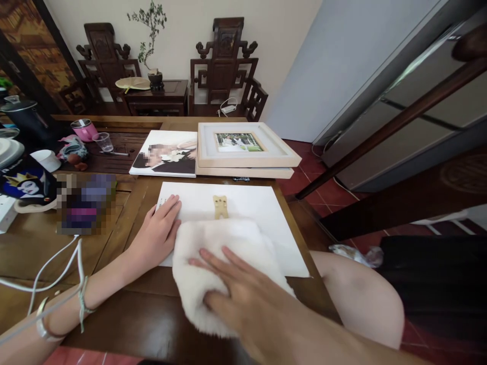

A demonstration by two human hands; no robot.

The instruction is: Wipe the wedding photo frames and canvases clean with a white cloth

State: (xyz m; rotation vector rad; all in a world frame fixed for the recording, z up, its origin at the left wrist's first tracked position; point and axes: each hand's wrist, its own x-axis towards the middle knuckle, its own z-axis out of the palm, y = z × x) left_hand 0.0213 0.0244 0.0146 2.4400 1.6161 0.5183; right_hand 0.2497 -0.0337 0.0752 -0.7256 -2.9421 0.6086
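A flat white panel point(258, 203) lies on the wooden table in front of me. A tan tab with small dark holes point(220, 207) sits on its upper middle; the tab's lower end meets the cloth. My left hand point(162, 228) rests on the panel's left edge with fingers stretched forward, holding nothing. A thick, fluffy white cloth point(224, 235) covers the panel's lower part and hangs past its near edge. Pressed onto this cloth is my right hand point(236, 294), fingers spread over it and thumb sunk into a fold.
Beyond the panel are stacked light-wood photo frames point(247, 165) and a photo print point(167, 165). To the left lie a blurred-out dark object point(87, 203), white cables point(57, 263), a pink mug point(83, 131) and a clear cup point(103, 142). The table's edge runs close on the right.
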